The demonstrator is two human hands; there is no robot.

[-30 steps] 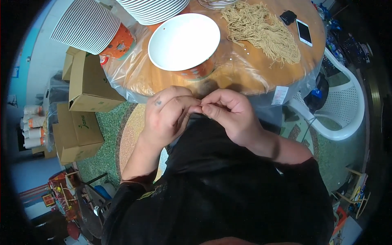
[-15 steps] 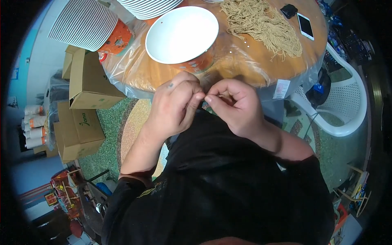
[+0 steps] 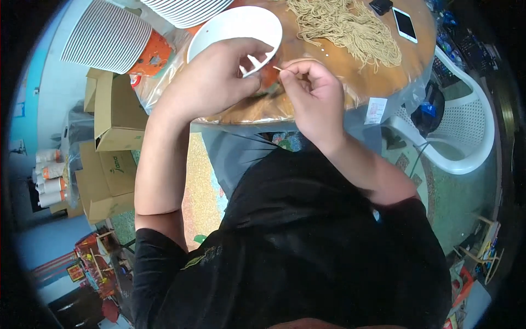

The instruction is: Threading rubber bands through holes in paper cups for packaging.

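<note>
A white-lined paper bucket (image 3: 233, 28) with an orange printed outside stands tilted toward me at the near edge of the round table. My left hand (image 3: 216, 77) grips its near right rim, the fingers over the inner side and the thumb outside. Just right of that rim, my right hand (image 3: 315, 90) pinches a short end of tan string (image 3: 278, 68) between thumb and forefinger. Most of the string's length is hidden by the hand. A heap of loose tan string (image 3: 348, 30) lies farther back on the table.
Nested bucket stacks (image 3: 109, 41) lie at the left and back (image 3: 189, 8). A phone (image 3: 404, 24) and a small black object (image 3: 381, 6) are at the back right. Plastic sheeting covers the wooden table (image 3: 356, 82). Cardboard boxes (image 3: 112, 175) stand left; a white plastic chair (image 3: 466, 118) stands right.
My hands, together in front of the bucket before, have parted. The left moved forward and took hold of the rim. The right moved slightly forward, and a string end now shows in its pinch.
</note>
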